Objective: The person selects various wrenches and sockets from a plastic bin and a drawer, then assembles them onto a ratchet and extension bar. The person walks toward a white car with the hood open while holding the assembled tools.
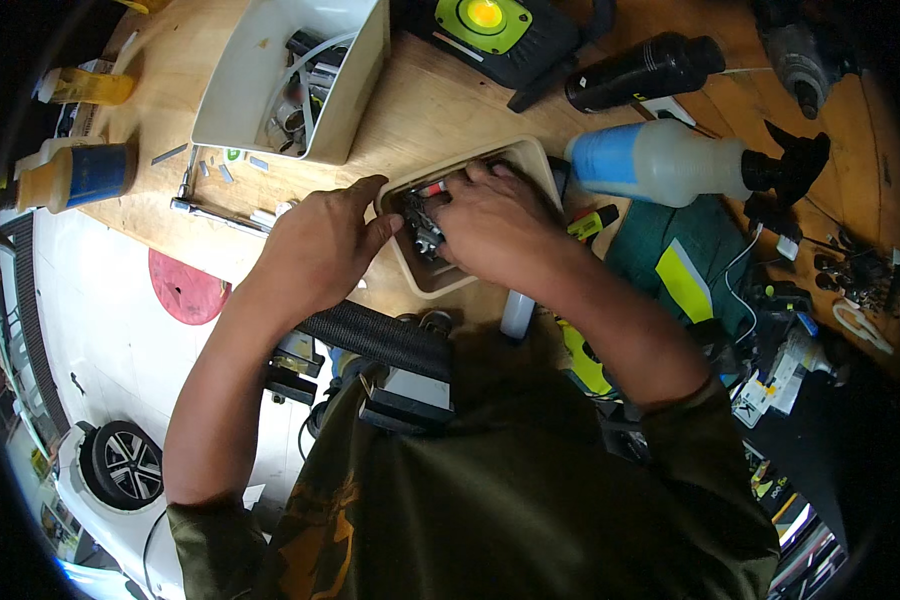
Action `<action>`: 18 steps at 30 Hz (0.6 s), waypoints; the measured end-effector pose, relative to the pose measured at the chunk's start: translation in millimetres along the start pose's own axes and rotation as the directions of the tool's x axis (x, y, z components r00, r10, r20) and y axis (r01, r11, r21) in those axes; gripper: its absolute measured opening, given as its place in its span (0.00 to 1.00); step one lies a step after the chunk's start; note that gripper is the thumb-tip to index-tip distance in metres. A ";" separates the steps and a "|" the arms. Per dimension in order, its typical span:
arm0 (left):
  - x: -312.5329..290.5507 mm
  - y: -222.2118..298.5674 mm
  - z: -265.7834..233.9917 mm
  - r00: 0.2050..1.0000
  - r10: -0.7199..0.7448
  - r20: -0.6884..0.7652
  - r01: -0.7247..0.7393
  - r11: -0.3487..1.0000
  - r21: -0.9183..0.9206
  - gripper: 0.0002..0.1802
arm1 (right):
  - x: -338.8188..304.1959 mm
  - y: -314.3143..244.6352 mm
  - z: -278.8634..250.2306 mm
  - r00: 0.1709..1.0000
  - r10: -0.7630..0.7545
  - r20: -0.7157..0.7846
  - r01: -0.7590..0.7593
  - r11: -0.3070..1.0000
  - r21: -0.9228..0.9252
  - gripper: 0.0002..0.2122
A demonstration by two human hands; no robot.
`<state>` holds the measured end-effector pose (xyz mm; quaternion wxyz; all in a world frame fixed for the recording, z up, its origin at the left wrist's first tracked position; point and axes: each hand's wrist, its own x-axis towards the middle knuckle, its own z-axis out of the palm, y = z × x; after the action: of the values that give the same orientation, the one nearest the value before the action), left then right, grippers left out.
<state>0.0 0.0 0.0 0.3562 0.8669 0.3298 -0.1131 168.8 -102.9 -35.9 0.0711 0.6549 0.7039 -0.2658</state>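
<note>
A beige plastic tray [431, 291] with small metal parts [425, 235] sits on the wooden bench in front of me. My left hand [320, 240] is at its left side, thumb and forefinger gripping the rim; the other fingers are tucked out of sight. Inside the tray is my right hand [490, 220], palm down. Its fingers curl among the parts, and what they hold, if anything, is hidden. Near those fingers lies a small red piece [433, 188].
A white bin [365, 90] with tubing and parts stands beyond the tray. To the right are a spray bottle [660, 160], a black bottle [645, 72] and a yellow-black highlighter-like item [592, 222]. A ratchet [215, 212] lies at left. A work light [500, 25] stands behind.
</note>
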 end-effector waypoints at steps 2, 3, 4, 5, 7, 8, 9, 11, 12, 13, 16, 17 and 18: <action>-0.2 0.6 -5.6 0.999 -0.023 0.041 0.022 0.999 0.024 0.27 | 6.2 -2.6 2.5 0.995 -0.096 -0.017 0.096 0.995 -0.014 0.16; 2.5 1.3 -3.9 1.000 -0.012 0.028 0.012 1.000 0.008 0.27 | 7.5 4.4 2.8 0.996 -0.089 -0.009 0.089 0.996 -0.001 0.16; 5.4 1.0 -1.1 1.000 0.000 0.015 0.000 1.000 -0.007 0.26 | 8.1 14.1 4.0 0.997 -0.080 -0.002 0.080 0.997 0.013 0.15; 7.8 1.8 0.4 1.000 0.013 0.002 -0.013 1.000 -0.022 0.26 | 5.8 22.4 3.6 0.997 -0.071 0.005 0.071 0.997 0.026 0.15; 5.5 4.2 3.2 1.000 0.000 0.018 0.001 0.999 -0.039 0.26 | -9.3 33.6 3.2 0.990 -0.135 -0.042 0.133 0.989 -0.061 0.15; 4.4 4.8 4.2 1.000 -0.006 0.027 0.007 0.999 -0.048 0.26 | -14.6 35.1 2.1 0.984 -0.168 -0.063 0.161 0.981 -0.105 0.15; 4.8 3.1 5.8 1.000 0.008 0.009 -0.008 0.999 -0.047 0.27 | -17.7 30.2 -7.5 0.986 -0.166 0.028 0.168 0.974 -0.152 0.14; 6.2 -3.2 6.0 0.999 0.035 -0.033 -0.036 0.999 -0.040 0.27 | -18.5 16.0 -34.5 0.968 -0.149 0.200 0.197 0.949 -0.245 0.13; 6.1 -2.1 6.1 0.999 0.027 -0.022 -0.028 0.999 -0.040 0.27 | -14.9 16.0 -27.2 0.967 -0.215 0.134 0.236 0.958 -0.166 0.12; 6.0 -0.9 5.0 1.000 0.018 -0.009 -0.018 0.999 -0.036 0.27 | -7.7 18.1 -14.0 0.960 -0.275 0.059 0.280 0.956 -0.084 0.11; 6.0 0.5 3.4 1.000 0.014 0.004 -0.014 0.999 -0.050 0.27 | 6.1 11.7 -4.3 0.978 -0.190 0.090 0.179 0.977 0.117 0.09; 6.4 0.8 3.2 1.000 0.017 0.004 -0.017 0.998 -0.058 0.27 | 9.1 9.0 -3.9 0.981 -0.125 0.151 0.098 0.980 0.170 0.09; 6.1 0.2 3.4 1.000 0.018 -0.001 -0.018 0.998 -0.060 0.27 | 11.5 6.6 -4.5 0.977 -0.135 0.166 0.109 0.982 0.154 0.09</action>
<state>4.8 0.5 -5.0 0.3830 0.8588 0.3253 -0.1000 174.8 -90.6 -39.0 0.0687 0.5878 0.7127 -0.3766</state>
